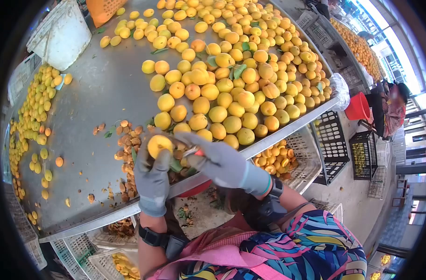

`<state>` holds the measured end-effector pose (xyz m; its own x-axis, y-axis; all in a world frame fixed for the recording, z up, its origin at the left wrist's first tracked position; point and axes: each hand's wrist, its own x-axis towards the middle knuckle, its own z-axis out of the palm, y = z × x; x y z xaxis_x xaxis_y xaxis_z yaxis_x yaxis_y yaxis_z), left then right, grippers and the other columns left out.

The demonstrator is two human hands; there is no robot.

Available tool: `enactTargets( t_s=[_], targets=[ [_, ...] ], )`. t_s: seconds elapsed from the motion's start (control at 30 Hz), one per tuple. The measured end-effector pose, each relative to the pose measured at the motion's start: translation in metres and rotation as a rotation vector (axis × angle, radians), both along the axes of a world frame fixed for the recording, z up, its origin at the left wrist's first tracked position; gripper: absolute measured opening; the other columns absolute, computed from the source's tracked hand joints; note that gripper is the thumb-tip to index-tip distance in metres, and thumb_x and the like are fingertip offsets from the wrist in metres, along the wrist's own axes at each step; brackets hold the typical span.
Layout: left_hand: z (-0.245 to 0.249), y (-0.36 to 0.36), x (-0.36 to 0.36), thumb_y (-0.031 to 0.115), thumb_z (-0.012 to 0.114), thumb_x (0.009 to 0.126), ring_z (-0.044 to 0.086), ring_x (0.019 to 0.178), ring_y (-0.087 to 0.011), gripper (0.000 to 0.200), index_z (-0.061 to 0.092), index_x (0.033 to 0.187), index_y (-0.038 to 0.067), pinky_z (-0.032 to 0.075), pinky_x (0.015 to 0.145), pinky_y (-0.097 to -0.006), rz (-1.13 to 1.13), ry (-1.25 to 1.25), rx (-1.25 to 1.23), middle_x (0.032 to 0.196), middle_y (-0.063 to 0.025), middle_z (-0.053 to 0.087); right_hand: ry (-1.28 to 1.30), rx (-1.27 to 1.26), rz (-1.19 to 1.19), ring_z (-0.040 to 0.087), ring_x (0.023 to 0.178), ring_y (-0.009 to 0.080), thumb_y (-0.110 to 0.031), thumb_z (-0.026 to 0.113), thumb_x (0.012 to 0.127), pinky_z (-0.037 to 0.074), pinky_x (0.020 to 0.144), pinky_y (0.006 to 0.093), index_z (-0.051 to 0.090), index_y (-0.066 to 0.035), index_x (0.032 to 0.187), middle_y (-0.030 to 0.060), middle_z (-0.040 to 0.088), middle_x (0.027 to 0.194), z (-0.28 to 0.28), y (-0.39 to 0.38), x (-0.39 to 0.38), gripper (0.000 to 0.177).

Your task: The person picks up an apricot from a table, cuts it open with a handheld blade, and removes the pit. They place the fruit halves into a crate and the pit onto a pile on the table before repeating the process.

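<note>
My left hand point(152, 179), in a grey glove, holds a yellow apricot point(159, 145) between thumb and fingers near the table's front edge. Just right of it, my gloved right hand point(218, 161) is closed around a small tool point(192, 151) with a metal end and a bit of red showing. The tool's end is close to the apricot but apart from it. Beneath and left of my left hand lie brown pits point(128, 161) with some green leaves. A big heap of whole apricots point(236, 88) covers the table beyond my right hand.
The metal table point(96, 93) has a raised front rim. More apricots point(35, 105) lie at its left, beside a white bucket point(63, 37). Below the rim, a crate holds cut apricots point(278, 158); black crates point(332, 144) stand farther right. A person point(392, 109) sits near a red bucket point(357, 107).
</note>
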<state>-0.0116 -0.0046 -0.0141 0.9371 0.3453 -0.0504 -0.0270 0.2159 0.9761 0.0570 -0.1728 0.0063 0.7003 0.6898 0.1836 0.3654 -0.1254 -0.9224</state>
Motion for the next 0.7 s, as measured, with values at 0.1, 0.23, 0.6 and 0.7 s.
enactTargets(
  t_s=[0.1, 0.23, 0.6, 0.7],
  targets=[
    [-0.005, -0.003, 0.000, 0.026, 0.061, 0.092, 0.058, 0.102, -0.0186, 0.049, 0.046, 0.130, -0.001, 0.045, 0.092, -0.0310, -0.019, -0.023, -0.313, 0.117, -0.0099, 0.058, 0.211, -0.188, -0.056, 0.058, 0.055, 0.0302, -0.026, 0.050, 0.094, 0.043, 0.053, 0.0349, 0.033, -0.004, 0.140, 0.0140, 0.057, 0.063, 0.035, -0.011, 0.005, 0.054],
    [-0.010, -0.006, -0.002, 0.037, 0.072, 0.081, 0.057, 0.105, -0.0197, 0.070, 0.044, 0.131, -0.002, 0.045, 0.094, -0.0326, -0.135, -0.101, -0.396, 0.115, -0.0101, 0.059, 0.038, 0.078, -0.102, 0.059, 0.057, 0.0266, -0.021, 0.051, 0.094, 0.044, 0.055, 0.0340, 0.034, -0.002, 0.139, 0.0136, 0.059, 0.067, 0.025, 0.001, -0.004, 0.051],
    [-0.005, -0.016, -0.006, 0.026, 0.084, 0.067, 0.055, 0.110, -0.0184, 0.080, 0.046, 0.131, -0.004, 0.045, 0.096, -0.0319, -0.105, -0.111, 0.055, 0.125, -0.0105, 0.054, 0.436, 0.215, -0.134, 0.058, 0.073, 0.0113, -0.025, 0.064, 0.087, 0.047, 0.064, 0.0253, 0.045, -0.003, 0.126, 0.0046, 0.062, 0.087, 0.000, 0.015, -0.006, 0.049],
    [-0.002, -0.013, -0.009, 0.020, 0.084, 0.066, 0.055, 0.111, -0.0187, 0.079, 0.046, 0.132, -0.003, 0.045, 0.097, -0.0324, -0.100, -0.092, -0.007, 0.126, -0.0104, 0.054, 0.751, 0.242, -0.030, 0.050, 0.067, 0.0047, -0.021, 0.061, 0.089, 0.042, 0.056, 0.0201, 0.044, -0.004, 0.127, -0.0014, 0.056, 0.082, 0.021, 0.007, -0.005, 0.045]
  ],
)
